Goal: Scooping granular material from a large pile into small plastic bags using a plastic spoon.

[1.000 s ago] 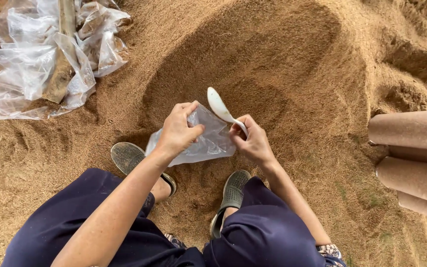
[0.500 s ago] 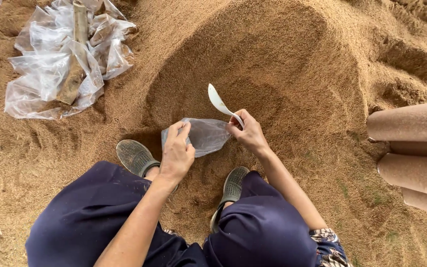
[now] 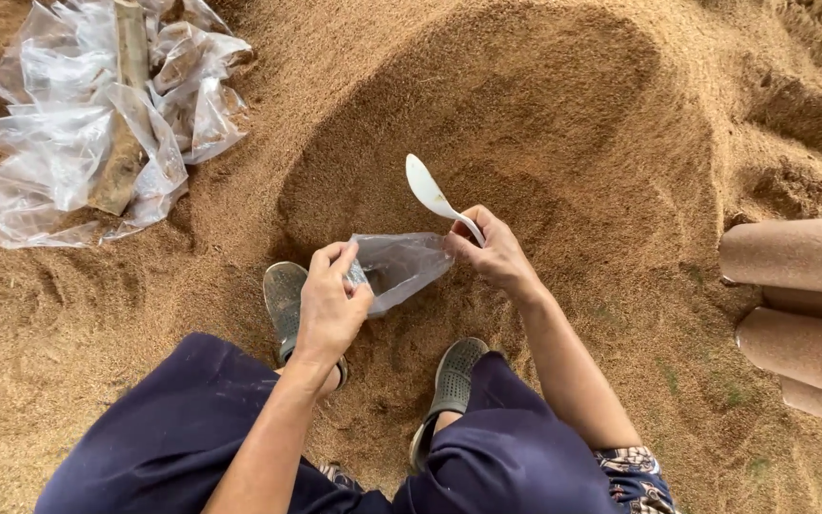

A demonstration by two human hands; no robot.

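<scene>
The left hand (image 3: 330,306) has dropped lower and now pinches the near edge of the bag (image 3: 400,268), just above the shoes (image 3: 287,297). The right hand (image 3: 495,252) grips the far edge and the spoon (image 3: 435,197) — mouth pulled open, facing the sawdust heap (image 3: 525,124) beyond.

Glossy clear plastic bag (image 3: 401,266), smooth white plastic spoon (image 3: 430,193), coarse matt sawdust (image 3: 544,114).
</scene>
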